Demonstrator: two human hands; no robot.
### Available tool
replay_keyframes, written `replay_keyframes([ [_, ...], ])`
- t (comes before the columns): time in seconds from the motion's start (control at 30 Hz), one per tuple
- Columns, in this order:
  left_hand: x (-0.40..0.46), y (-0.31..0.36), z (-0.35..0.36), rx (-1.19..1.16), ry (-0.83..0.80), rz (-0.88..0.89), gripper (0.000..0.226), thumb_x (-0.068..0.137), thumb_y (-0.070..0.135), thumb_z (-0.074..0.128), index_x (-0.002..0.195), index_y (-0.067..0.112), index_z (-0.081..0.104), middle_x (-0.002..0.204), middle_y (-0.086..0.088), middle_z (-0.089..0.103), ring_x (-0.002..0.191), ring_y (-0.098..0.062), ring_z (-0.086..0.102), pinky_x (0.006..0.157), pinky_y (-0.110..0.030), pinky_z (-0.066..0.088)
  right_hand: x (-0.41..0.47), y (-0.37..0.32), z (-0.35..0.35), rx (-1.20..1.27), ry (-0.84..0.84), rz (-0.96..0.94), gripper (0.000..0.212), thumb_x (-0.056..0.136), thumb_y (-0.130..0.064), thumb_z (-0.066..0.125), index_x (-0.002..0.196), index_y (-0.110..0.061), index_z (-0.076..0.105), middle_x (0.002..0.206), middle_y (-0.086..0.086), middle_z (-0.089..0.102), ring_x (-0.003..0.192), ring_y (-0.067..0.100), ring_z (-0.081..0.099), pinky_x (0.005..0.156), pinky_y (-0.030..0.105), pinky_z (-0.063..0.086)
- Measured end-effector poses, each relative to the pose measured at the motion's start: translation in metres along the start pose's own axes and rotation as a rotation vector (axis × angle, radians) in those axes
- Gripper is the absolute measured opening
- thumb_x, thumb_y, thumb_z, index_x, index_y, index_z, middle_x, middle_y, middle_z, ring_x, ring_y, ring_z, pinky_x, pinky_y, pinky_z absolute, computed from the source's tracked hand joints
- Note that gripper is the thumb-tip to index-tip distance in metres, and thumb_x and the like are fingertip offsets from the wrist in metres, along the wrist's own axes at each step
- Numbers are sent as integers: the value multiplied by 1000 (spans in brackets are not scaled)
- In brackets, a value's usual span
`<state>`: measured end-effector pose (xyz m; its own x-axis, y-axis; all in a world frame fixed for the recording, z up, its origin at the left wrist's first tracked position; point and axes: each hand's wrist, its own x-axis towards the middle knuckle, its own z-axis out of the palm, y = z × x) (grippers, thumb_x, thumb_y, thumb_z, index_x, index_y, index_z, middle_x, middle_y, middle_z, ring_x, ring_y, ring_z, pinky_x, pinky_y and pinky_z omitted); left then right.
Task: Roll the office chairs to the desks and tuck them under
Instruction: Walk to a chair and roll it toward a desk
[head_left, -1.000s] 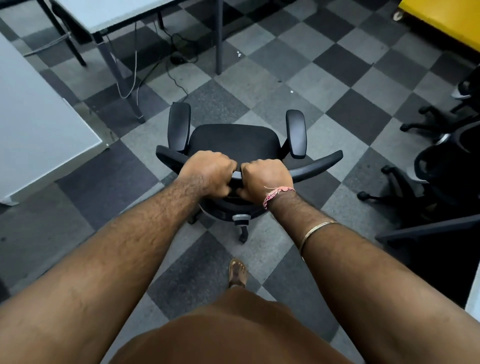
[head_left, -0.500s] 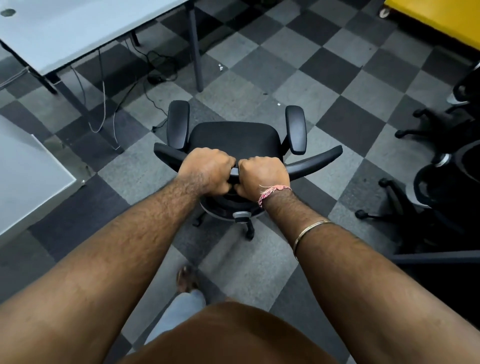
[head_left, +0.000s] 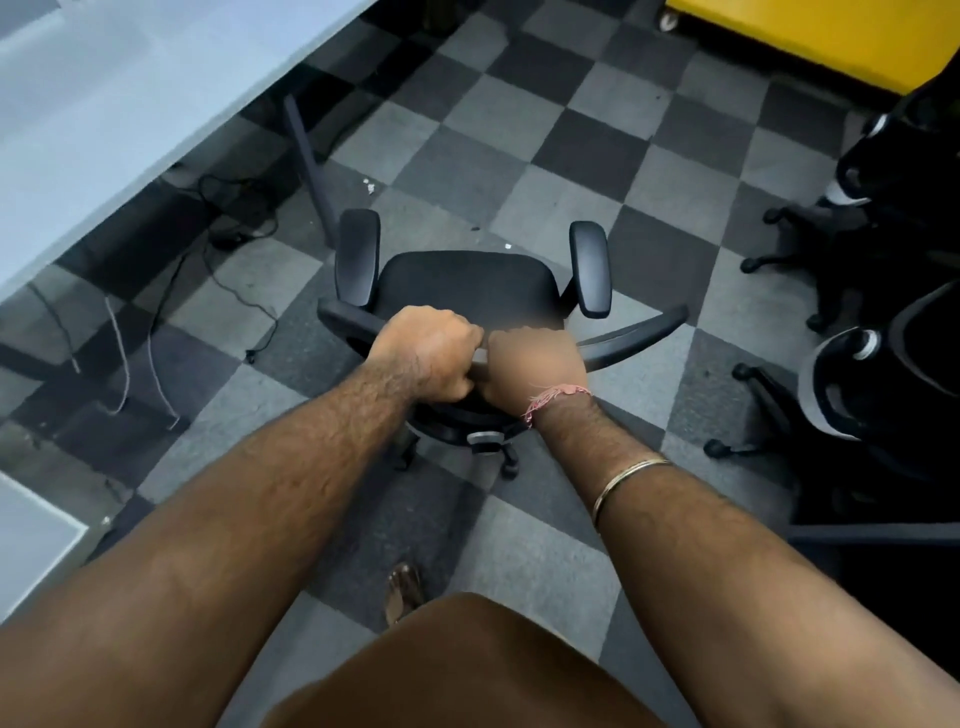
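Both fists, left hand (head_left: 427, 358) and right hand (head_left: 535, 370), grip the chair (head_left: 470, 288) backrest; castors could snag the cables (head_left: 234, 244) (far left, under the desk (head_left: 104, 104)).

chair (head_left: 470, 285): black, with two armrests; on wheels; stands upright on the checkered floor, seat facing away
desk (head_left: 104, 114): pale top; up left, near the chair; not touching

Floor (head_left: 587, 124): checkered carpet tiles, light and dark grey. Black office chair (head_left: 467, 291) stands on its casters mid-floor. Loose cables (head_left: 228, 244) lie on the tiles under the white counter (head_left: 119, 93) upper left, its leg (head_left: 311, 171) planted just beside the chair. More black chairs (head_left: 878, 364) are parked at right. Sandalled foot (head_left: 404, 590) stands on floor.
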<state>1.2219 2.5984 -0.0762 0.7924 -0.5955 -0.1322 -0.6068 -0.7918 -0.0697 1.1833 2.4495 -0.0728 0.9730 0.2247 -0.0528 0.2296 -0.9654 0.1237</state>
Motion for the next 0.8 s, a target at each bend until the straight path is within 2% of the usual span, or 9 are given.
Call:
replay_keyframes([
  [0.1,37,-25,-3,6,-12,37,27,79,54,61,95,32,60,95,9,70,82,-22,69,64,-35,51,38,11,1,-2,12,-1,21,77,-44,62,82,-24,64,74,-1,68,66,27,67,55,30,40],
  [0.2,94,-58,-10,23,-10,77,25,79,55,61,91,33,54,93,9,70,80,-22,69,62,-34,46,94,34,3,-15,27,21,22,76,-45,62,81,-24,64,73,-1,68,65,26,67,54,29,37],
  [0.27,126,-72,-12,27,3,87,25,79,55,61,92,33,57,91,10,70,80,-22,68,61,-33,44,124,49,5,-12,36,27,23,76,-46,61,81,-24,64,72,-2,68,65,25,67,54,29,36],
  [0.37,187,-94,-17,35,5,74,24,78,52,59,91,32,59,88,9,70,77,-21,68,64,-34,52,181,79,7,-26,47,42,23,77,-47,61,82,-25,65,74,-2,68,66,26,67,55,29,35],
  [0.5,258,-115,-24,29,20,33,21,75,49,59,85,31,57,84,8,69,75,-22,68,68,-38,58,245,120,11,2,44,55,21,77,-46,62,81,-25,64,73,-3,68,65,26,66,55,29,39],
  [0.6,309,-126,-34,19,-2,12,19,76,48,60,83,32,53,85,8,68,76,-22,68,68,-37,57,290,152,12,33,36,45,18,78,-43,60,80,-25,62,74,-3,68,64,26,66,56,30,45],
  [0.8,420,-158,-46,3,-15,12,20,76,49,61,81,34,49,85,9,67,77,-21,68,64,-34,53,384,218,14,41,25,33,18,80,-41,58,81,-24,62,74,-3,67,65,24,65,56,30,44],
])
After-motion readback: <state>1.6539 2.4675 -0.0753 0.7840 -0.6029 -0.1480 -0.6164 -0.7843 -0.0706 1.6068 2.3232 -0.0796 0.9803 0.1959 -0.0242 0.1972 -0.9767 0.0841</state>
